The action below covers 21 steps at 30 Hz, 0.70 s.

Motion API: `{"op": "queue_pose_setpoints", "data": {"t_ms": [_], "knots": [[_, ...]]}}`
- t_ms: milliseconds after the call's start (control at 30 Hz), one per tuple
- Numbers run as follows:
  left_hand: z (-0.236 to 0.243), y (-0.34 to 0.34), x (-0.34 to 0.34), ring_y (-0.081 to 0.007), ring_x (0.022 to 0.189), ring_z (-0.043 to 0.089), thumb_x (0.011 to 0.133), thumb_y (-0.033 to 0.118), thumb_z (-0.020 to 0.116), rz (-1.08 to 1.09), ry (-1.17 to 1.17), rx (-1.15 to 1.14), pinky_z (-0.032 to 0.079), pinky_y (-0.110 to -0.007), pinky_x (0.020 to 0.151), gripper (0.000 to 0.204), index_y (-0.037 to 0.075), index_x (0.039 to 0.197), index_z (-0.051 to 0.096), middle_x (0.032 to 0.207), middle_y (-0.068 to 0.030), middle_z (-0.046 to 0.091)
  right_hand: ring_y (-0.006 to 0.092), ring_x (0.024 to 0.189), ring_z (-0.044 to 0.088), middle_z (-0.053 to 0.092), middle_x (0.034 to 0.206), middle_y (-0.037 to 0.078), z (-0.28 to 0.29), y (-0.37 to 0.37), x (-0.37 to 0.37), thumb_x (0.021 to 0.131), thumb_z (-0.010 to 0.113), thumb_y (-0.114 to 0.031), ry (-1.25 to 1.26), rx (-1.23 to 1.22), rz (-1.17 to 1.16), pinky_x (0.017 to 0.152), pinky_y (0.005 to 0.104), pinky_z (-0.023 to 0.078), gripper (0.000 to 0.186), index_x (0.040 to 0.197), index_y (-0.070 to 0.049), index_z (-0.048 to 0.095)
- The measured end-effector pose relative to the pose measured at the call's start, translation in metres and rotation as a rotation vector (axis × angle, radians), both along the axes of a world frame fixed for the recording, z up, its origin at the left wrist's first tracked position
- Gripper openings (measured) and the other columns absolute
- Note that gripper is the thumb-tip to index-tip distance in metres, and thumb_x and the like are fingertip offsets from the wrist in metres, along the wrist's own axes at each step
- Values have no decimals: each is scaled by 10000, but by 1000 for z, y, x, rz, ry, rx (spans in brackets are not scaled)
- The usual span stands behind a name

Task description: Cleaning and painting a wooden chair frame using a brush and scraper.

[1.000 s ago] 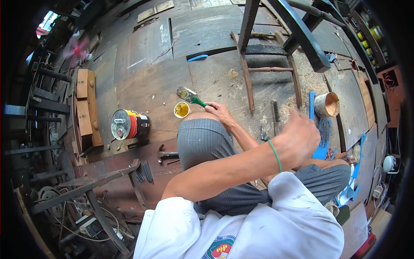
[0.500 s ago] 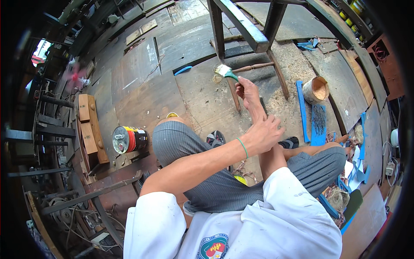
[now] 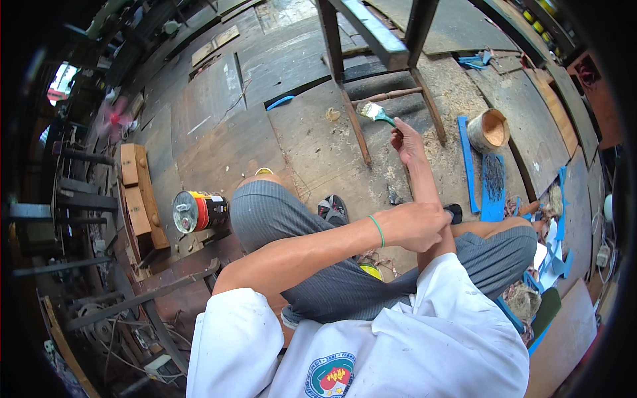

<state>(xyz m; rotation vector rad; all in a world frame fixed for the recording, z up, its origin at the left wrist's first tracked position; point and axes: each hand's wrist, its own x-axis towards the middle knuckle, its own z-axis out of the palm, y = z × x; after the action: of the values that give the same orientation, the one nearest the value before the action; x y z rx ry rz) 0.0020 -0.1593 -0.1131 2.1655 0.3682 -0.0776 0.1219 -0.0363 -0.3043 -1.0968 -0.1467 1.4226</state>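
Note:
My right hand grips a paintbrush by its green handle. The brush's pale, paint-coated bristles point to the upper left, in front of a dark wooden chair frame. My left arm, with a thin green band at the wrist, crosses my body. Closed against my right forearm is my left hand, its fingertips partly hidden. To the right of the brush stands a whitish bucket with orange-tan material inside.
Blue strips lie beside the bucket. On the left are a red-and-black paint can and a wooden piece with blocks. A small pink fan is farther off. Sawdust covers floorboards under the chair frame.
My right hand has moved right with the paintbrush. My left hand has slid right and down along the right forearm, its spread fingers now curled in.

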Motion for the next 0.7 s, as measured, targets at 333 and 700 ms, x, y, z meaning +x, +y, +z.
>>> {"op": "queue_pose_setpoints", "data": {"t_ms": [333, 700], "knots": [[60, -2, -62, -295, 893, 608, 760, 128, 622, 434, -394, 522, 493, -398, 735, 226, -17, 929, 586, 908, -132, 595, 58, 596, 551, 596, 712, -10, 58, -2, -132, 882, 662, -324, -473, 91, 559, 565, 200, 469, 230, 925, -100, 637], [-108, 9, -371, -320, 874, 645, 824, 45, 543, 1793, -37, 388, 512, -383, 805, 192, -3, 979, 645, 960, -168, 643, 95, 562, 563, 623, 705, 50, 51, 21, -244, 883, 659, -272, -648, 244, 928, 504, 237, 471, 299, 1013, -4, 666]]}}
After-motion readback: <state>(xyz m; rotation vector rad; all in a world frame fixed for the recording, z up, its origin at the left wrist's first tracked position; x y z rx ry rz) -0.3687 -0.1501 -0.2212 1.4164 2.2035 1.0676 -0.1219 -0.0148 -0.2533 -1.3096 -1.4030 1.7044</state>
